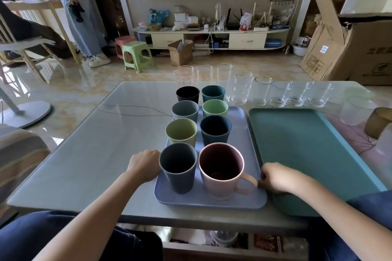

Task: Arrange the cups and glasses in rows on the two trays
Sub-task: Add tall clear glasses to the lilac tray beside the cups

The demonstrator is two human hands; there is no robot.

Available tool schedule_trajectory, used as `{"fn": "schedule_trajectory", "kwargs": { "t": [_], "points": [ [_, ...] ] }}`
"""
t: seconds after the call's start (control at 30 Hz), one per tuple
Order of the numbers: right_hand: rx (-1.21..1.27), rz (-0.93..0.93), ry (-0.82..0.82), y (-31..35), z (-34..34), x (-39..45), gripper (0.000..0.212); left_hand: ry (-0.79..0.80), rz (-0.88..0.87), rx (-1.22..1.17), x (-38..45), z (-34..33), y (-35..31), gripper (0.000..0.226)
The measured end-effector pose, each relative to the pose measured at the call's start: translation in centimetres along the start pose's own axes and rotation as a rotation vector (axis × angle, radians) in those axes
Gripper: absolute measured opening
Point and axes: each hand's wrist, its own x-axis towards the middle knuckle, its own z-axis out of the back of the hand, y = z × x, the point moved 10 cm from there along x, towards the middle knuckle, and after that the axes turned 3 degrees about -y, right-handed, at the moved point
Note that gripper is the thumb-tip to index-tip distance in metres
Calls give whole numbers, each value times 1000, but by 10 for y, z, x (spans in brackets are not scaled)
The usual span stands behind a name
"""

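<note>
A lavender tray (239, 133) holds two rows of coloured cups, with a dark blue cup (178, 170) and a pink mug (222, 172) nearest me. My left hand (145, 165) grips the tray's left edge beside the blue cup. At the tray's right edge, by the mug's handle, my right hand (275, 177) grips the rim. An empty teal tray (307, 150) lies to the right. Several clear glasses (241, 88) stand in a line along the table's far side.
A frosted cup (354, 110) and an amber glass (378, 122) stand at the table's right. Beyond the table are green (137, 55) and pink stools, cardboard boxes (360, 48) and a TV cabinet. A person stands at far left; another sits on a chair.
</note>
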Motion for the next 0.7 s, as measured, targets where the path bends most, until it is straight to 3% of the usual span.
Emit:
{"fn": "schedule_trajectory", "kwargs": {
  "t": [0.13,0.2,0.27,0.33,0.4,0.5,0.63,0.7],
  "points": [
    [43,-6,-19,-5,34,22,43,-104,-17,-13,13,-8,8,21],
    [124,-16,-164,-8,71,48,43,-215,17,-84,20,-6,16,31],
    [199,13,-371,-8,117,75,35,-277,100,-225,31,-4,26,54],
    [185,36,-562,-5,164,97,18,-279,179,-362,50,-6,33,68],
    [112,28,-688,2,200,120,22,-267,228,-410,71,-12,41,72],
    [24,-1,-725,9,231,158,42,-163,226,-378,92,-31,42,87],
    [34,-8,-636,8,225,205,16,-124,169,-279,99,-41,42,87],
    [110,20,-687,6,224,213,8,-129,166,-277,101,-42,42,88]
  ]
}}
